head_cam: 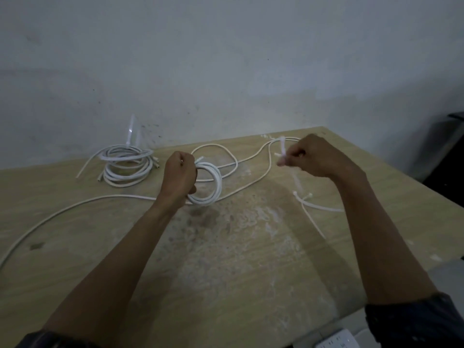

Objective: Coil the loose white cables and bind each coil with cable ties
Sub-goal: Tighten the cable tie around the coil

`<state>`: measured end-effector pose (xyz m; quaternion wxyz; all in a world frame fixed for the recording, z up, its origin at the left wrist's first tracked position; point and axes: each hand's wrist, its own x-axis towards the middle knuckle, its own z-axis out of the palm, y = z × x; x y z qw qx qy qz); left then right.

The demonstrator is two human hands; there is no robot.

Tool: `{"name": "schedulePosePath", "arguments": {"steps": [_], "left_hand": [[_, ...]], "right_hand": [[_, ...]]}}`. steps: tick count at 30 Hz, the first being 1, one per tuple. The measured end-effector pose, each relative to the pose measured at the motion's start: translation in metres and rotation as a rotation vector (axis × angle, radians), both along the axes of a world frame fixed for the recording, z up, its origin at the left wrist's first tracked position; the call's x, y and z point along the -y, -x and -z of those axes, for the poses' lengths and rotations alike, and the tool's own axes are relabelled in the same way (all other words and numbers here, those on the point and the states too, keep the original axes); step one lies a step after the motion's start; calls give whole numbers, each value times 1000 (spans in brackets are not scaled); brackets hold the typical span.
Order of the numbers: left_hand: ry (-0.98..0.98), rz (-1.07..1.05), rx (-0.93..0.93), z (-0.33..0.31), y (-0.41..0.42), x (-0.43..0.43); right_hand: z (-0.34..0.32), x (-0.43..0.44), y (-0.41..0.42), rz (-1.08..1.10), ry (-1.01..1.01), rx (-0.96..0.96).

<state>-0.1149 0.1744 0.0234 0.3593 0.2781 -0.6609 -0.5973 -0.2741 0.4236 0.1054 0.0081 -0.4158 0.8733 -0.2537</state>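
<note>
My left hand [179,173] is curled round 1 side of a small coil [209,187] of white cable and holds it up on its edge, with the bottom of the ring touching the bench [226,247]. My right hand [315,156] pinches a cable tie [282,150] between its fingertips (it looks blurry, so I cannot see which end is the tip).

The tie is off to the right of the coil, with a clear gap between them. It stands almost straight up and down. The hole of the ring faces me. I think the next move is to bring the tie across to the left and poke it through that hole, round the strands on the free side. My right hand should do that, since my left hand is busy keeping the loops together.

A long loose cable [62,213] runs over the bench from the near left, past the coil, and loops off to the far right. I cannot tell if it joins the coil I hold.

Nothing sits in a box or tray. The spare ties [310,203] lie on the bench near my right arm. At the back left lies a bigger coil [125,167], with a tie tail [131,133] sticking up from it.
</note>
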Motion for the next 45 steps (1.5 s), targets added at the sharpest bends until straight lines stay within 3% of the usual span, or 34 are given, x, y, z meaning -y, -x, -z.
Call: {"name": "schedulePosePath", "arguments": {"steps": [3, 5, 9, 13, 15, 17, 20, 24, 30, 36, 42, 45], "left_hand": [[-76, -49, -39, -7, -7, 13], [-161, -103, -96, -14, -16, 24], [-282, -392, -221, -26, -33, 54], [-300, -610, -376, -37, -44, 75], [-205, -646, -366, -40, -45, 72], [16, -678, -332, -43, -48, 65], [370, -679, -239, -46, -55, 59], [488, -493, -63, -51, -60, 57], [121, -243, -34, -54, -62, 57], [-58, -8, -70, -52, -58, 61], [-403, 139, -36, -54, -62, 63], [-465, 161, 9, -50, -63, 65]], "right_hand": [[-18, 42, -54, -308, 482, 220], [-24, 78, -87, -403, 715, 265], [-11, 144, -133, -544, 752, 206], [21, 188, -148, -460, 822, -14], [34, 198, -149, -431, 884, -162], [43, 202, -150, -462, 903, -338], [47, 198, -147, -519, 899, -419], [46, 194, -143, -573, 866, -474], [53, 194, -141, -577, 823, -478], [62, 197, -143, -536, 821, -484], [64, 200, -144, -494, 849, -396], [69, 198, -138, -465, 852, -523]]}}
